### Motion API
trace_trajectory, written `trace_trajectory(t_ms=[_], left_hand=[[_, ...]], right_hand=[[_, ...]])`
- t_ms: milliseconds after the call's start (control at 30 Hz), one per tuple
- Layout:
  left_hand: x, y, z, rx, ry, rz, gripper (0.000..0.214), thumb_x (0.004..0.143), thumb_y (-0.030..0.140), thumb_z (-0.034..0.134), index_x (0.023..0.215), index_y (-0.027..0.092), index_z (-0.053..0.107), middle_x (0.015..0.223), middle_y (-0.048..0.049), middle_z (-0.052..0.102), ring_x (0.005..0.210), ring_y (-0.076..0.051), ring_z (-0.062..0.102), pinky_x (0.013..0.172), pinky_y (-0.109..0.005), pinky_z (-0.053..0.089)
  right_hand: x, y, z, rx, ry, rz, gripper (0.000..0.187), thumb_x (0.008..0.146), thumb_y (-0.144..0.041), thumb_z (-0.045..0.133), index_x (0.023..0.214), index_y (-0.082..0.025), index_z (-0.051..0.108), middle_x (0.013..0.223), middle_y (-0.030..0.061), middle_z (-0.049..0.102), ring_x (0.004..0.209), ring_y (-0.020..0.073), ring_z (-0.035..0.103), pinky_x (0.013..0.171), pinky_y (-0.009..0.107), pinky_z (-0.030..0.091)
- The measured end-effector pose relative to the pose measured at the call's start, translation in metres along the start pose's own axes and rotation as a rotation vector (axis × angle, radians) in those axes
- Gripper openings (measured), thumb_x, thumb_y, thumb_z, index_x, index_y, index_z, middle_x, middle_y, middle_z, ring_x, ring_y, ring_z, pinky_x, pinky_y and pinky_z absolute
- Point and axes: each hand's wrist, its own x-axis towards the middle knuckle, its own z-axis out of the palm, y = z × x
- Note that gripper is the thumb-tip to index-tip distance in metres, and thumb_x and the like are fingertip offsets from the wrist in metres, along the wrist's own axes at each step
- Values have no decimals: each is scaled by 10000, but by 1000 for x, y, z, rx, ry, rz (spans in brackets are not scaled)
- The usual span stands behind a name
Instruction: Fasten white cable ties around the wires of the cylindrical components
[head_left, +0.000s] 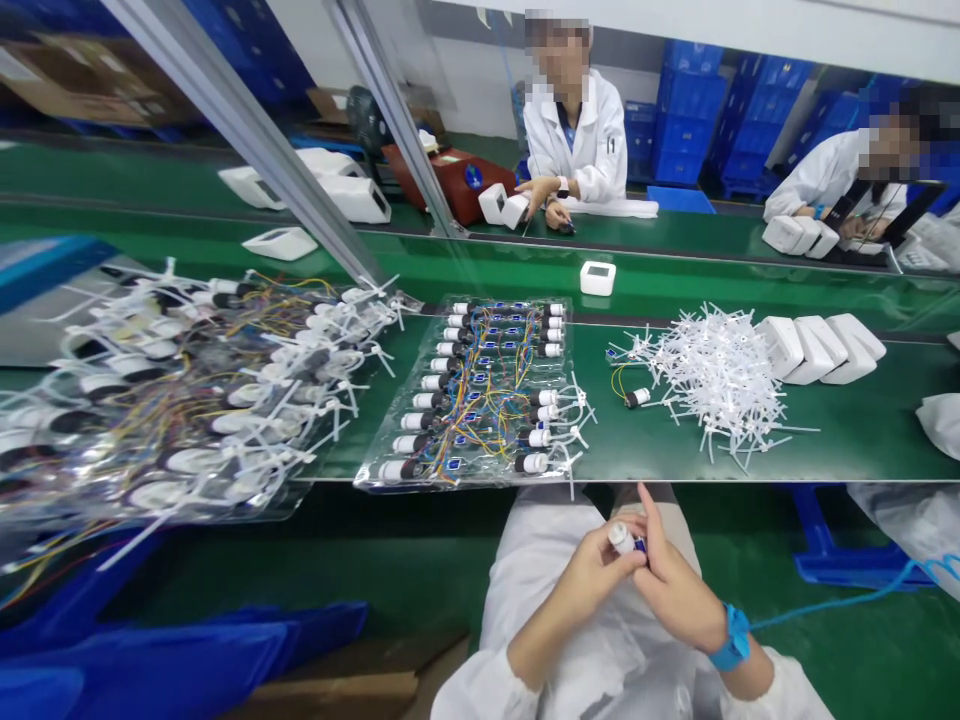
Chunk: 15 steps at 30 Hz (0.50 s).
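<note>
In front of my lap, just below the bench edge, my left hand is closed around a small white cylindrical part, its round end facing up. A little dark blue piece, like a circuit board, shows between the two hands. My right hand meets the left one at this blue piece; its thumb lies beside it and one finger stretches up, while its other fingertips are partly hidden. On the bench beyond lies a similar white-and-black cylinder with yellow wires, beside a heap of white cable ties.
A clear plastic tray holds rows of wired cylinders; stacked trays stand left. White housings sit right, another ahead. Two co-workers sit opposite. A blue coiled cord runs from my right wristband.
</note>
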Motion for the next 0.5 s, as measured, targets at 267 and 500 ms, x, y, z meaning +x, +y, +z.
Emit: trace_trajectory(t_ms=[267,500], left_hand=[[-20,-20,-10,-133,175,106,459,934,624,820,1000,182,717,1208,-139,768,1124,-308,716,1039,-443,551],[-29,-1,-15,-254,26,153,388,1005,563,778,1010,210,618,868,-17,693,797,-185,687,1008,-459,582]], right_hand=[[9,-29,-47,-4,-326,-84,825,1009,-263,664,1769,-315,349,1571,118,675,1414,293,660,1241,542,473],[66,-86,-137,-532,386,-434,321,1074,-386,624,1321,-259,786,1283,124,806,1148,322,743,1074,535,577]])
